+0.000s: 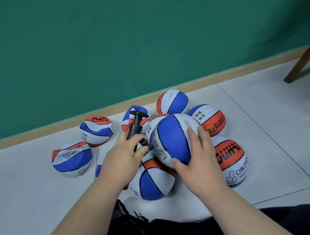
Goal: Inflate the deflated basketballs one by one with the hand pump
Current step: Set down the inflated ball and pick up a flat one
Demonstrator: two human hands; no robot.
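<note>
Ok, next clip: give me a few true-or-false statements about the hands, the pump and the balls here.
1. The left hand grips the black pump. True.
2. The right hand holds a second pump. False: it rests on the blue-and-white ball in the middle of the pile.
3. The balls lie on a table. False: they lie on the tiled floor.
4. The far-left ball is caved in. True.

even, soft indoor light, no glare; faint shadows under balls (173,139); slight blur throughout, wide-angle bending at edges.
</note>
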